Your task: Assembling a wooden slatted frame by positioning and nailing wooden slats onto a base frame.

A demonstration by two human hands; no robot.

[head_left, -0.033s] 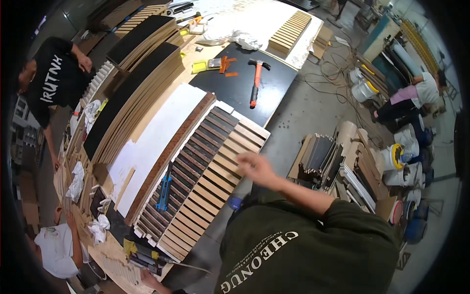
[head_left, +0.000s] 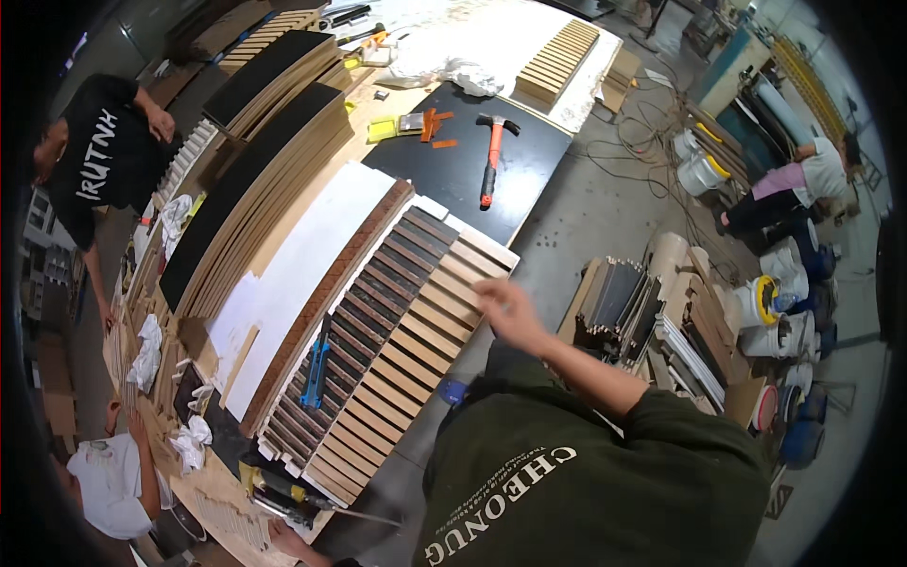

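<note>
A curved wooden frame lies across the bench, with pale wood slats (head_left: 406, 354) along its near side and dark slats (head_left: 378, 293) behind them. My right hand (head_left: 512, 317) is at the right-hand ends of the pale slats, fingers curled together; whatever they may grip is too small to make out. A blue-handled tool (head_left: 315, 373) rests on the dark slats. At the lower left, my left hand (head_left: 286, 539) is low beside a yellow-and-black power tool (head_left: 274, 491) and thin wood strips (head_left: 222, 510). Its fingers are mostly hidden.
A hammer (head_left: 491, 161) lies on a black panel beyond the frame, near orange pieces (head_left: 435, 125). Curved black-topped boards (head_left: 255, 189) are stacked behind. Co-workers (head_left: 99, 142) stand across the bench. Offcuts (head_left: 614, 307) and cables (head_left: 652, 161) are on the floor at right.
My right hand has shifted slightly right and away from me along the slat ends, its fingers drawing closer together. My left hand has moved a little left.
</note>
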